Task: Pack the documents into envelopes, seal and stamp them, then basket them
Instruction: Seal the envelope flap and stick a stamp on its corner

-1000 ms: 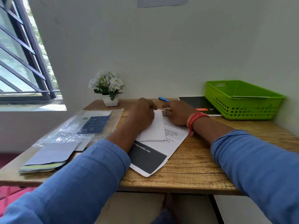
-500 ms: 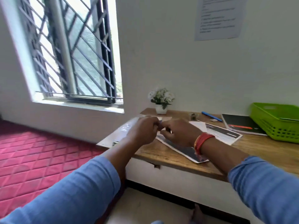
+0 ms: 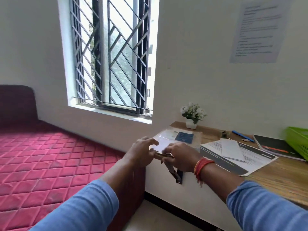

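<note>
At the table's left end my left hand (image 3: 141, 151) and my right hand (image 3: 180, 157) meet over a pile of envelopes. Between them shows a white envelope (image 3: 160, 145); both hands appear to pinch it at its near edge, though motion blurs the fingers. The folded white document (image 3: 232, 150) lies by itself on a printed sheet (image 3: 256, 158) in the middle of the table, well right of my hands. A green basket (image 3: 298, 144) pokes in at the right edge of the view.
A clear plastic packet holding a blue card (image 3: 184, 136) lies just behind my hands. Further back are a small flower pot (image 3: 191, 124), a blue pen (image 3: 241, 135) and a black notebook (image 3: 275, 145). A red mattress (image 3: 50, 155) sits left of the wooden table (image 3: 283, 179).
My hands left the folded document on the sheet and moved left to the envelope pile. My head turned left, so the window and the bed came into view.
</note>
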Demonstrator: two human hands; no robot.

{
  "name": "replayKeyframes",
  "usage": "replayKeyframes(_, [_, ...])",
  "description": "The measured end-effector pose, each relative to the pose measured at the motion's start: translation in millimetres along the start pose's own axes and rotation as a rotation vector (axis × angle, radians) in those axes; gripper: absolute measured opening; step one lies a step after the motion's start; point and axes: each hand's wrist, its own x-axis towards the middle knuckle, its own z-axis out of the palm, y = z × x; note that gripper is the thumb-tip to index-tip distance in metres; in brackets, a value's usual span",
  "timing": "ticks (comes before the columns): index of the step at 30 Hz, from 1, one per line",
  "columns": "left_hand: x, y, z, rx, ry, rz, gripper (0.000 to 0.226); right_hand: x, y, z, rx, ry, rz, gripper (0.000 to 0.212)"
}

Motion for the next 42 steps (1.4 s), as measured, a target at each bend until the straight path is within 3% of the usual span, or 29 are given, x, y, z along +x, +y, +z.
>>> replayKeyframes(4, [-6,-2,4,-0.151,0.056,0.018,0.042,-3,-7,4,0.045,0.153,0.021,0.023])
replayKeyframes(7, [-7,-2,6,-0.281,0.210,0.016,0.044,2,-8,-1,0.188,0.271,0.138,0.018])
replayKeyframes(11, [-3,13,7,-0.337,0.436,0.106,0.064,15,-7,-26,0.523,0.432,0.265,0.015])
replayKeyframes(15, [11,48,3,-0.368,0.435,0.258,0.081,25,-11,-59,0.837,0.559,0.310,0.018])
replayKeyframes(18, [25,82,-5,-0.359,0.506,0.351,0.066,27,-7,-83,1.007,0.690,0.310,0.010])
replayKeyframes(23, [47,136,-34,-0.452,0.625,0.332,0.029,15,18,-121,1.100,0.730,0.198,0.035])
replayKeyframes(27, [73,172,-61,-0.343,0.464,0.350,0.024,-5,57,-148,0.469,0.808,0.278,0.017])
replayKeyframes(30, [99,190,-61,-0.286,0.240,0.387,0.030,-20,95,-155,0.401,0.781,0.402,0.008])
replayKeyframes(35, [142,215,-13,-0.092,0.038,0.356,0.043,-52,153,-143,0.631,0.585,0.583,0.013])
replayKeyframes(39, [156,232,53,-0.058,0.064,0.310,0.016,-80,180,-107,0.998,0.562,0.784,0.013])
replayKeyframes(42, [153,231,109,-0.033,0.030,0.264,0.044,-87,199,-76,1.279,0.563,0.910,0.005])
